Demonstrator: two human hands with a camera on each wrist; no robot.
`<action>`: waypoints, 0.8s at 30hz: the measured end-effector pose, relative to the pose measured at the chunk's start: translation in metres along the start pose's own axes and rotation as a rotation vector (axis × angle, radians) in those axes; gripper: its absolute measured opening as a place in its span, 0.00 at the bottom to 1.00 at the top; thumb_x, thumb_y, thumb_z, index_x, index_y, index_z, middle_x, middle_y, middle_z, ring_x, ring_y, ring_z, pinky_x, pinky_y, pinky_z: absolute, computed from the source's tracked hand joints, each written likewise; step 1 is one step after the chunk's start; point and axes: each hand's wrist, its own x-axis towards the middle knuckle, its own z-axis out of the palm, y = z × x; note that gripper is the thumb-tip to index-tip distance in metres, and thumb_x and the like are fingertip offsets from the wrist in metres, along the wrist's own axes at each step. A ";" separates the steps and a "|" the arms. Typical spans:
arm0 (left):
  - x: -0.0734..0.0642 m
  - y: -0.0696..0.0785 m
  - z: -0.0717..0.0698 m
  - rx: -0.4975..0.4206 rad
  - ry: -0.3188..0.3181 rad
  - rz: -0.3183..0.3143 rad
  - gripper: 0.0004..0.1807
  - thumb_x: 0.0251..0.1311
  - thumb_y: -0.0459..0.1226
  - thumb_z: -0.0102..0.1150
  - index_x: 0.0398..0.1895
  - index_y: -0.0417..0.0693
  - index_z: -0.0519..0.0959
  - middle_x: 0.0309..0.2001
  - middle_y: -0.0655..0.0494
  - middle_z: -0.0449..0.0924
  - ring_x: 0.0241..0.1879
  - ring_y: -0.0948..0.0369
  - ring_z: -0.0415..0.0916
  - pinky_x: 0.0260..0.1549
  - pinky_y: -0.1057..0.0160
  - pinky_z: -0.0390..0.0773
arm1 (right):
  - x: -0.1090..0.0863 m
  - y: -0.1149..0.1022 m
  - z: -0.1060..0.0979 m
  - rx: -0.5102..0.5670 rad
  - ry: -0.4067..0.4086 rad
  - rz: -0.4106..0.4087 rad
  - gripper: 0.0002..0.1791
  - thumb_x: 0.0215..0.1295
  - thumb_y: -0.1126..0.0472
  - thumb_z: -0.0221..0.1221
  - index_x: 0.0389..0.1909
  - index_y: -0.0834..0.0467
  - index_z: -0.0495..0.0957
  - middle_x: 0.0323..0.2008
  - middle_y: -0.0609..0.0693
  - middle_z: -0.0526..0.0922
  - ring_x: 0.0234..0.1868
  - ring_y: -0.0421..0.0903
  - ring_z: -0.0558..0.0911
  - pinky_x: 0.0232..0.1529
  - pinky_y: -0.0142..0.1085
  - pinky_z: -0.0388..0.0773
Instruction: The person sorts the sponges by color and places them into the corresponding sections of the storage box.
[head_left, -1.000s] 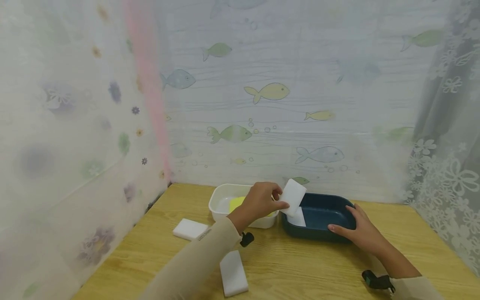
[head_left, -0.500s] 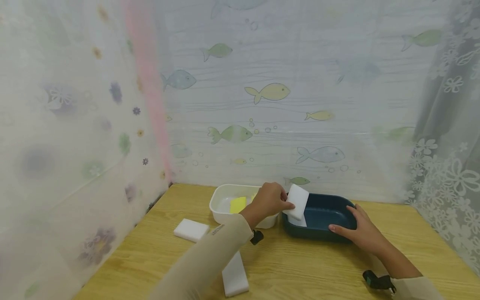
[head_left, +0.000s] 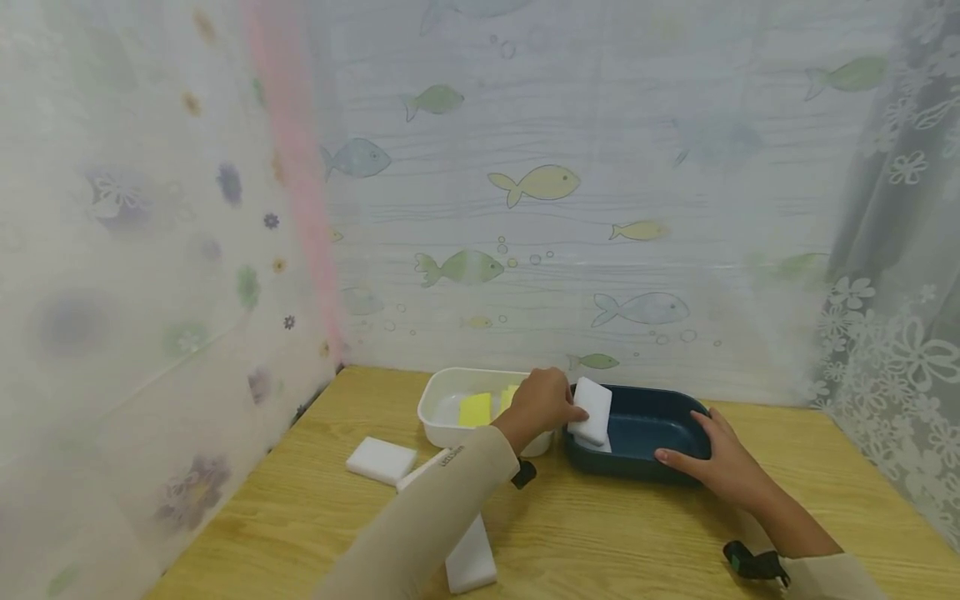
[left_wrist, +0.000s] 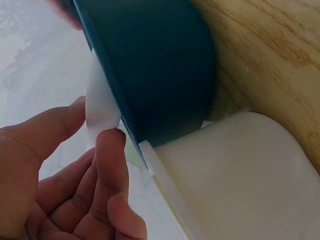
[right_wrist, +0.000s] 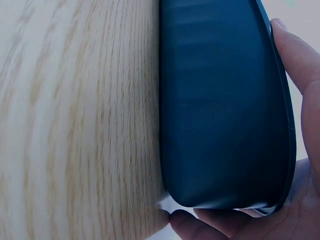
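My left hand (head_left: pixel 542 402) pinches a white sponge block (head_left: pixel 592 410) between thumb and fingers. The sponge is tilted at the left end of a dark blue basin (head_left: pixel 660 473), its lower edge inside the rim. Beneath it, a bit of another white piece (head_left: pixel 604 446) shows in the basin. In the left wrist view, the held sponge (left_wrist: pixel 101 102) appears thin and edge-on beside the basin wall (left_wrist: pixel 155 65). My right hand (head_left: pixel 723 462) grips the basin's right end, its thumb on the front rim. The right wrist view shows that hand's fingers (right_wrist: pixel 215 222) around the basin's end.
A white basin (head_left: pixel 442 433) holding yellow sponges (head_left: pixel 475 410) stands left of the blue one, partly behind my left hand. On the wooden table (head_left: pixel 600 542) lie several white sponge blocks (head_left: pixel 381 460), some partly under my left sleeve. A fish-patterned curtain (head_left: pixel 570 250) hangs behind.
My left hand has moved right, then slightly down, bringing the white sponge lower into the blue basin's left end. Another white sponge shows beside my sleeve. The right hand stays put.
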 end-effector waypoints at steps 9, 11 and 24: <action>0.004 0.001 0.006 0.031 -0.004 -0.027 0.21 0.52 0.53 0.80 0.16 0.53 0.81 0.17 0.63 0.77 0.19 0.64 0.70 0.16 0.65 0.69 | 0.000 0.001 0.001 -0.008 0.004 0.000 0.63 0.67 0.34 0.63 0.82 0.70 0.38 0.78 0.78 0.29 0.73 0.85 0.45 0.60 0.80 0.57; 0.005 0.003 0.007 0.040 -0.004 -0.027 0.22 0.52 0.53 0.80 0.16 0.53 0.80 0.16 0.63 0.75 0.18 0.64 0.68 0.16 0.65 0.68 | 0.000 0.000 0.000 -0.008 0.002 0.004 0.63 0.67 0.34 0.63 0.82 0.69 0.38 0.78 0.78 0.29 0.73 0.85 0.45 0.60 0.80 0.57; 0.002 0.006 0.005 0.065 -0.023 0.009 0.20 0.58 0.54 0.75 0.17 0.52 0.86 0.15 0.64 0.79 0.18 0.65 0.70 0.16 0.65 0.70 | 0.000 0.000 0.001 -0.014 0.013 0.000 0.63 0.67 0.34 0.63 0.81 0.70 0.39 0.78 0.78 0.30 0.73 0.85 0.46 0.60 0.80 0.57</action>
